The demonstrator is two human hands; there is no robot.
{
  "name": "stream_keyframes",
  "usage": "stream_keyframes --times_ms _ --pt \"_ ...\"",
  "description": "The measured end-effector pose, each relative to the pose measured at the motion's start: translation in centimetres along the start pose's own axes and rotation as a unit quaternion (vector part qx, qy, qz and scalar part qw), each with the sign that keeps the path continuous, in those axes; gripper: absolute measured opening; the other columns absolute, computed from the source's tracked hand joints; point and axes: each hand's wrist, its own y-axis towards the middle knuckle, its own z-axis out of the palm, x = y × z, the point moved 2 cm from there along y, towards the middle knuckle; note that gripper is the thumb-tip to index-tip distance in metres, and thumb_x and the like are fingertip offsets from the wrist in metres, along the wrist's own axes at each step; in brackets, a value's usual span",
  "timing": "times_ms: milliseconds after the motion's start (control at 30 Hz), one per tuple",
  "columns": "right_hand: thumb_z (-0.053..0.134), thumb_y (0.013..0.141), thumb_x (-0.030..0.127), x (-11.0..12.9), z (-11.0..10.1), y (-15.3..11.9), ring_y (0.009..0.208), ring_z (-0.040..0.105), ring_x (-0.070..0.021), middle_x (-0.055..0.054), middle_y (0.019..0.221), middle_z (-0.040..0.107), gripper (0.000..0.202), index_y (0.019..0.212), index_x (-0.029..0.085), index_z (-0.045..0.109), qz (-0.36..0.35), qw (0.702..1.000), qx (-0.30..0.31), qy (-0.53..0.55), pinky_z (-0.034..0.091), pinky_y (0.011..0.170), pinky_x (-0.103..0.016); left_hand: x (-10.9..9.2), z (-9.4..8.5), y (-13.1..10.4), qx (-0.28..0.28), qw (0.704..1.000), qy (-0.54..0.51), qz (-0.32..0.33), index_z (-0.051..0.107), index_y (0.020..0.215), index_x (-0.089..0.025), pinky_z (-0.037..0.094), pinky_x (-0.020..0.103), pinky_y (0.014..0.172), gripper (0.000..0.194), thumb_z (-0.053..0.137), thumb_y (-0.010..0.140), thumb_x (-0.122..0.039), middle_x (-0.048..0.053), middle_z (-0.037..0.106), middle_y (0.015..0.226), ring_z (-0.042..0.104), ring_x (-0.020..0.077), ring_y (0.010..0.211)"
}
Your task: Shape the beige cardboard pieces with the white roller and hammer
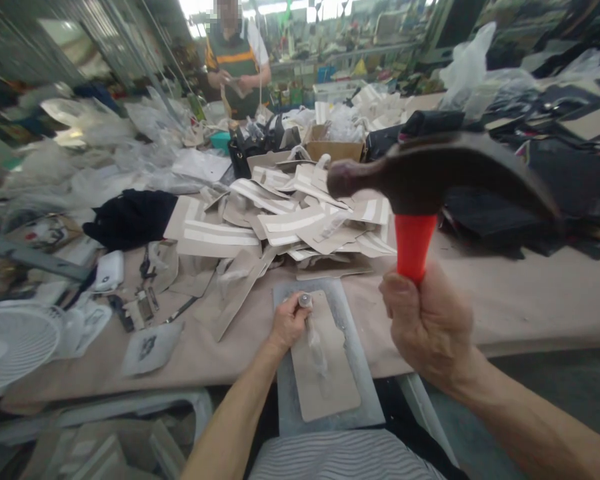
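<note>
The work looks mid-step: the right hand (433,323) grips a raised hammer (420,179), apart from the round-topped tool (305,300) pinched in the left hand (287,325) over the beige panel (326,381) beneath it, while similar panels (295,225) heaped beyond that hand may be finished or waiting.

We see the claw hammer (430,173) blurred at its claw, the white fan (30,337) cut off by the worktop's (530,307) left front corner, and the round-topped metal punch (305,300) partly hidden by the left hand (288,323).

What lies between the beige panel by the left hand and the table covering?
A flat grey slab; the head view shows it bordering the panel.
</note>
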Motion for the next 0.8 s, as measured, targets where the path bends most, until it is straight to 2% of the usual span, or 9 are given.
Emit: stream_keyframes --times_ms 67,133,167,333,467,533,600,700,800 --pt "0.024 0.104 0.033 -0.8 1.9 -1.7 0.044 0.043 -0.0135 0.001 0.056 0.05 0.031 0.084 0.023 0.046 -0.022 0.993 0.108 -0.038 0.024 0.046 -0.028 0.2 0.0 0.0 0.002 1.0 0.004 0.0 0.07 0.093 -0.02 0.047 0.026 0.07 0.015 0.061 0.081 -0.022 0.002 0.07 0.079 0.063 0.0176 0.073" --pt "0.027 0.103 0.031 -2.2 3.9 -3.6 0.04 0.041 -0.0139 0.001 0.052 0.051 0.031 0.084 0.021 0.049 -0.05 0.966 0.24 -0.083 0.017 0.046 -0.031 0.3 0.0 0.0 0.005 1.0 0.01 0.002 0.069 0.088 -0.02 0.045 0.026 0.067 0.011 0.062 0.08 -0.021 0.001 0.067 0.074 0.06 0.0172 0.069" --pt "0.03 0.103 0.031 -3.0 4.5 -4.2 0.04 0.042 -0.0142 0.0 0.052 0.053 0.029 0.086 0.021 0.052 -0.05 0.953 0.279 -0.102 0.016 0.046 -0.031 0.3 0.0 0.0 0.007 1.0 0.013 0.002 0.069 0.087 -0.02 0.044 0.026 0.066 0.01 0.062 0.08 -0.021 0.0 0.065 0.072 0.059 0.017 0.067" --pt "0.033 0.104 0.041 -7.6 5.1 -5.1 0.054 0.055 -0.0175 -0.004 0.066 0.063 0.034 0.094 0.021 0.058 0.057 0.943 0.31 -0.107 0.028 0.051 -0.029 -0.2 0.1 -0.1 0.009 1.0 0.003 -0.008 0.071 0.094 -0.021 0.045 0.027 0.068 0.016 0.061 0.081 -0.02 0.001 0.068 0.078 0.06 0.0179 0.071" --pt "0.033 0.105 0.036 -12.0 5.6 -6.0 0.066 0.062 -0.0194 -0.006 0.071 0.065 0.036 0.086 0.021 0.06 0.153 0.929 0.32 -0.108 0.04 0.06 -0.029 -0.3 0.0 -0.1 0.011 1.0 -0.018 -0.018 0.071 0.094 -0.021 0.048 0.028 0.073 0.016 0.064 0.08 -0.022 0.003 0.072 0.084 0.064 0.0197 0.078" --pt "0.037 0.102 0.033 -13.0 6.0 -6.4 0.074 0.064 -0.024 -0.012 0.083 0.067 0.031 0.095 0.017 0.063 0.175 0.923 0.303 -0.16 0.044 0.066 -0.032 -0.3 0.0 -0.1 0.01 0.999 -0.025 -0.018 0.072 0.092 -0.021 0.048 0.028 0.074 0.015 0.065 0.079 -0.022 0.003 0.072 0.084 0.064 0.0197 0.078" --pt "0.043 0.098 0.026 -11.9 6.4 -6.6 0.092 0.063 -0.0292 -0.019 0.106 0.065 0.029 0.116 0.012 0.06 0.147 0.936 0.263 -0.182 0.047 0.076 -0.039 -0.3 -0.1 -0.1 0.007 0.999 -0.025 -0.02 0.072 0.092 -0.02 0.049 0.029 0.075 0.016 0.065 0.078 -0.023 0.003 0.073 0.085 0.065 0.0198 0.079" --pt "0.044 0.088 0.009 -6.8 7.6 -6.7 0.119 0.052 -0.0292 -0.02 0.138 0.051 0.054 0.141 0.015 0.046 -0.038 0.964 0.248 -0.09 0.044 0.094 -0.042 -0.4 -0.1 -0.2 -0.004 0.999 -0.019 -0.026 0.073 0.094 -0.02 0.051 0.03 0.079 0.018 0.066 0.077 -0.024 0.004 0.075 0.089 0.068 0.0204 0.083" --pt "0.049 0.083 0.009 -1.2 9.4 -7.6 0.114 0.054 -0.0265 -0.014 0.136 0.053 0.05 0.132 0.02 0.054 -0.234 0.914 0.333 -0.01 0.045 0.092 -0.04 -0.3 0.2 -0.1 -0.012 0.998 -0.038 -0.046 0.074 0.092 -0.02 0.053 0.029 0.078 0.02 0.069 0.074 -0.026 0.004 0.076 0.087 0.069 0.0198 0.082"
